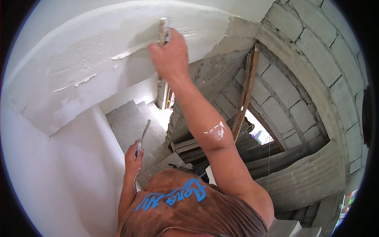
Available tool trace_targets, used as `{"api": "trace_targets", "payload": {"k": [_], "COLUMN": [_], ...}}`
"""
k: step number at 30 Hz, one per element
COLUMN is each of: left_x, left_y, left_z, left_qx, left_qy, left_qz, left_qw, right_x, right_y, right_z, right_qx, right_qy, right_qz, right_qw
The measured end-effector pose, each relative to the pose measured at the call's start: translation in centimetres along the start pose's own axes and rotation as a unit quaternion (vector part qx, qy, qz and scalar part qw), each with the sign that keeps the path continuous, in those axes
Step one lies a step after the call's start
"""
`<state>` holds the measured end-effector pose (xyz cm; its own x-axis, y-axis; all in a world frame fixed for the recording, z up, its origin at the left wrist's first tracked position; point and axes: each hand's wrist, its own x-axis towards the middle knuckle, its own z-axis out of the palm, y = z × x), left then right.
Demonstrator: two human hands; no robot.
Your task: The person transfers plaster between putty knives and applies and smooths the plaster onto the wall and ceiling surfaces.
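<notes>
My right hand is raised to a white beam, its fingers wrapped round a putty knife. The knife's putty-smeared edge is at the beam's face; the fingers partly hide its handle. White putty lies on that face in rough patches, with ragged ridges along the lower side. Lower and to the left, my left hand closes round the handle of a second putty knife, whose narrow blade points up, apart from the wall. White putty is smeared near my right elbow.
Concrete stairs descend below the beam, beside a smooth white wall. To the right are a block wall, upright wooden posts and corrugated sheeting. Below the posts, a bright opening shows.
</notes>
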<state>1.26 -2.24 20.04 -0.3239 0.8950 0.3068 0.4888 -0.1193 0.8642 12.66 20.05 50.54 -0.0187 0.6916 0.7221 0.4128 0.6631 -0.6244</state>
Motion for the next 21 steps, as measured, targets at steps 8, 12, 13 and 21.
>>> {"api": "trace_targets", "payload": {"k": [8, 12, 13, 21], "left_x": [-1.2, -0.7, -0.4, -0.3], "left_y": [1.4, 5.9, 7.1, 10.0], "left_z": [-0.6, -3.3, -4.1, -6.4], "left_qx": [-0.035, -0.308, -0.309, -0.537], "left_qy": [0.031, 0.049, 0.068, -0.051], "left_qz": [-0.072, -0.207, -0.214, -0.180], "left_qw": [0.996, 0.927, 0.924, 0.823], "right_x": [-5.8, -8.4, -9.1, -12.0], "right_y": [-5.6, -2.0, -0.5, 7.4], "right_z": [0.6, -4.5, -5.4, -5.6], "right_qx": [0.165, 0.345, 0.333, 0.170], "right_qy": [-0.092, -0.286, -0.288, -0.350], "right_qz": [-0.067, -0.094, -0.154, -0.392], "right_qw": [0.980, 0.889, 0.885, 0.834]}}
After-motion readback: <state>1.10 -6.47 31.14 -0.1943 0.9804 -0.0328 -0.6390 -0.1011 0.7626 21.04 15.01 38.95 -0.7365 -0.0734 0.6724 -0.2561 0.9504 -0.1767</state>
